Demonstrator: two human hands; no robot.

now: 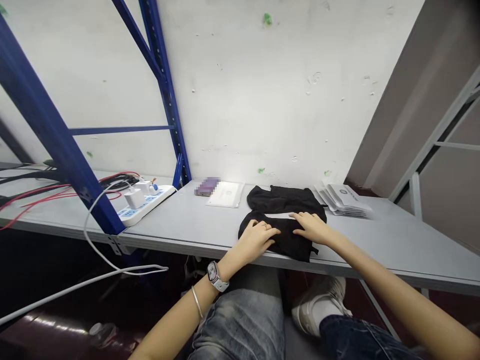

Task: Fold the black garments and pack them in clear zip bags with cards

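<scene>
Near the front edge of the table lies a sock-shaped black cloth piece [287, 240], fairly flat, with a small loop or tab at its right end. My left hand [255, 240] rests on its left part, fingers apart and pressing down on the fabric. On its upper right part sits my right hand [312, 228], the fingers spread as well. Neither hand grips the cloth. Just behind is a second black cloth piece [283, 199] of similar look, laid flat; its right end reaches down behind my right hand.
A stack of printed white packets [343, 200] lies to the right. Behind on the left are a white packet [225, 194] and a blurred purple object [207, 186]. A power strip [148, 204] with chargers and cables stands beside a blue shelf post [67, 125]. A white wall backs the table.
</scene>
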